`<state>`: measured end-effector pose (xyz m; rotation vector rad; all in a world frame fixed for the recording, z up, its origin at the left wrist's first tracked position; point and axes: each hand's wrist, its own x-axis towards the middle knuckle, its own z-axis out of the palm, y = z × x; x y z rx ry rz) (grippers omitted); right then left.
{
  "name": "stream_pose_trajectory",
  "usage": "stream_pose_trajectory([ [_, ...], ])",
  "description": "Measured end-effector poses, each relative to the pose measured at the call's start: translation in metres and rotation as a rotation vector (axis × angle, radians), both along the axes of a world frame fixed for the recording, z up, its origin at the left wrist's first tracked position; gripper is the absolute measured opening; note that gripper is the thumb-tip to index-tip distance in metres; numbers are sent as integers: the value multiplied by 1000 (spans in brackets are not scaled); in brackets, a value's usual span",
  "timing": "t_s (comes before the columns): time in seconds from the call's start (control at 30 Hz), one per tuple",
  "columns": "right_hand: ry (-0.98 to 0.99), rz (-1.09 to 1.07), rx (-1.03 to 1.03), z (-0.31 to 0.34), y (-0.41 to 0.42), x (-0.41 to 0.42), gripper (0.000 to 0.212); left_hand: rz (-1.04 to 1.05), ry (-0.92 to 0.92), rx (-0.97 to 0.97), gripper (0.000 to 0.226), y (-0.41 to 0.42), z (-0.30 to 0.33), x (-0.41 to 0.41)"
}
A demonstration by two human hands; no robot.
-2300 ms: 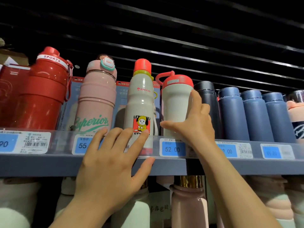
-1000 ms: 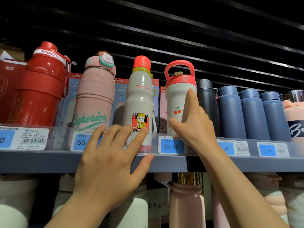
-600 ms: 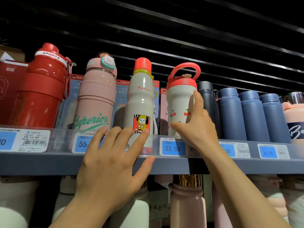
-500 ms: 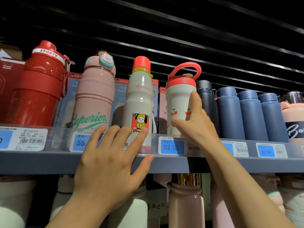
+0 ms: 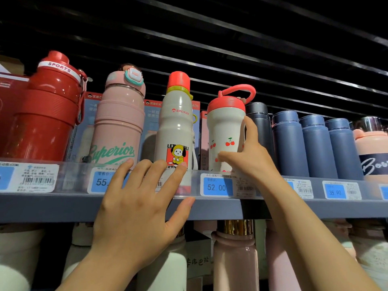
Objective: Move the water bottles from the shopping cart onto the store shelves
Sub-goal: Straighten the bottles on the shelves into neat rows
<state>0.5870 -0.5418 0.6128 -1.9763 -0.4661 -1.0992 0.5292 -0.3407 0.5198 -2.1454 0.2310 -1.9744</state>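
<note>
1. At the front edge of the upper shelf (image 5: 63, 206), the cherry bottle (image 5: 224, 135) stands upright between a cartoon bottle (image 5: 176, 127) and a dark flask (image 5: 259, 122).
2. Right hand (image 5: 249, 158) grips its lower body, thumb and fingers curled round it.
3. Left hand (image 5: 138, 206) rests flat, fingers straight, on the price strip (image 5: 216, 186).
4. Judged step: facing the bottle. Next calls for letting go gently.

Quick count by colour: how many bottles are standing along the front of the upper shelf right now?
Red bottle: 1
Pink bottles: 2
White bottles with red caps: 2
Black bottle: 1
Dark blue bottles: 3
Total: 9
</note>
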Motion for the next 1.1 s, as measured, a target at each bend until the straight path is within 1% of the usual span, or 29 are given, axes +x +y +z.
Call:
stream_pose_trajectory([
  [0.07,2,-31,11,-1,2,0,106,4,-2,2,58,0,0,0],
  [0.13,-19,-145,-17,-3,7,0,116,0,-3,4,57,0,0,0],
  [0.23,-43,-213,-16,-5,11,0,118,-14,3,-2,57,0,0,-1],
  [0.33,-63,-186,-13,-6,8,2,109,-21,6,-2,56,0,0,0],
  [0.47,-68,-151,-76,-6,7,1,98,-18,8,3,57,0,0,1],
  [0.6,-14,-189,-81,-5,10,3,107,-17,2,5,56,0,0,0],
  [0.77,-46,-166,-87,-6,8,4,97,-20,-13,7,56,0,0,1],
  [0.87,-54,-145,-98,-6,6,2,97,-19,-10,6,57,1,-1,2],
  [1.0,-58,-136,-111,-6,6,0,100,-18,-10,6,57,0,-1,3],
  [1.1,-47,-154,-119,-6,8,1,108,-14,1,6,58,0,-1,2],
])
